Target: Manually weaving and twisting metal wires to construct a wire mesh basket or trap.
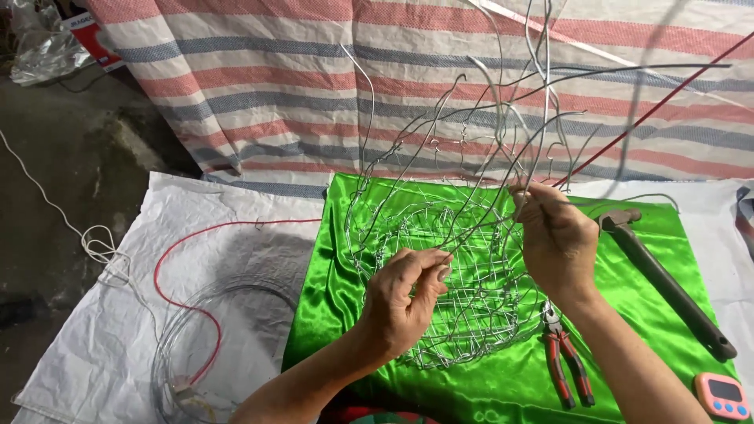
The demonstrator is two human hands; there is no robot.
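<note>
On green cloth [628,330], hands gripping wire basket [440,259]

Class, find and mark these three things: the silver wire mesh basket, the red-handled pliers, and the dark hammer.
Silver wire mesh basket [463,314]: head view, woven lower wall.
Red-handled pliers [567,365]: head view, the handles.
Dark hammer [667,286]: head view, middle of the handle.

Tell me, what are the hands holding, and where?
Both hold the wire basket: left hand pinches a side wire, right hand pinches an upright strand near the top.
</note>
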